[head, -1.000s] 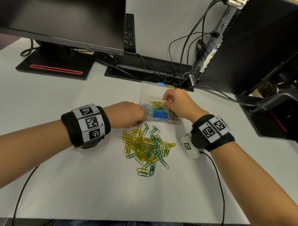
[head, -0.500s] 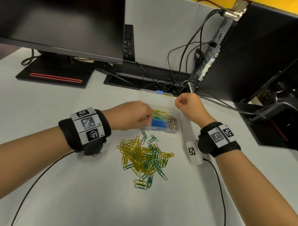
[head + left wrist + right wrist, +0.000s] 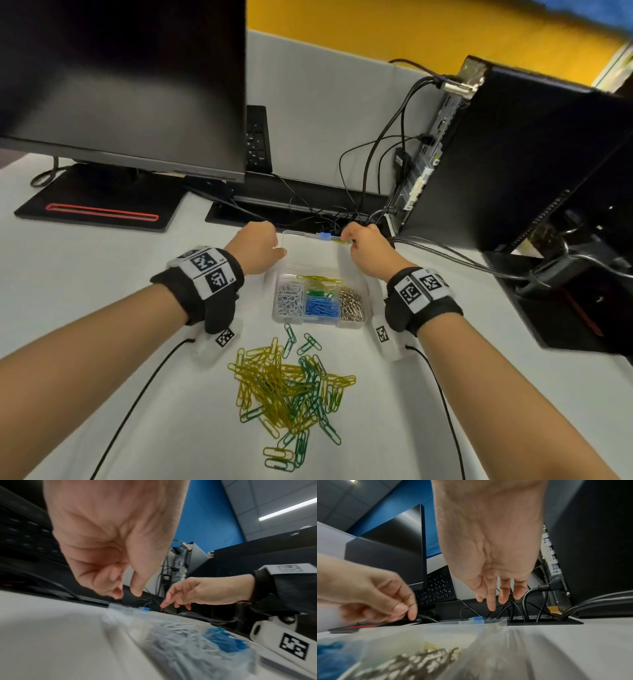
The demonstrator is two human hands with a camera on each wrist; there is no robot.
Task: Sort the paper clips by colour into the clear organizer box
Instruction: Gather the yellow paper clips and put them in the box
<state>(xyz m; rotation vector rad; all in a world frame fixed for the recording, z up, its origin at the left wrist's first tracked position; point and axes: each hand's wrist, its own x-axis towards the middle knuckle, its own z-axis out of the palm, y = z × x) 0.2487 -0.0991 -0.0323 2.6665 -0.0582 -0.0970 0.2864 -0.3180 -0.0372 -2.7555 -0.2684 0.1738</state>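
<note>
The clear organizer box [image 3: 367, 308] sits mid-table with its lid [image 3: 310, 251] open flat behind it. Its compartments hold silver clips [image 3: 290, 298], blue clips [image 3: 320, 307], green clips [image 3: 317, 293], yellow clips [image 3: 318, 279] and dark metal clips [image 3: 351, 303]. A loose pile of yellow and green clips [image 3: 291, 387] lies in front. My left hand [image 3: 263, 240] [image 3: 127, 595] hovers at the lid's far left corner, fingers curled, holding nothing. My right hand [image 3: 356, 240] [image 3: 493, 601] reaches with straight fingers to the far right corner, beside a yellow clip [image 3: 342, 242] and the blue latch [image 3: 324, 236] [image 3: 477, 620].
A monitor [image 3: 120, 85] on a black base [image 3: 99, 209] stands at the back left, with a keyboard [image 3: 257, 137] upright behind it. A black computer tower [image 3: 513, 154] stands at the right. Cables [image 3: 376, 192] drop into a slot just behind the lid.
Both hands left the compartments and moved away from me to the lid's far corners. The right hand's fingers straightened. The camera tilted up.
</note>
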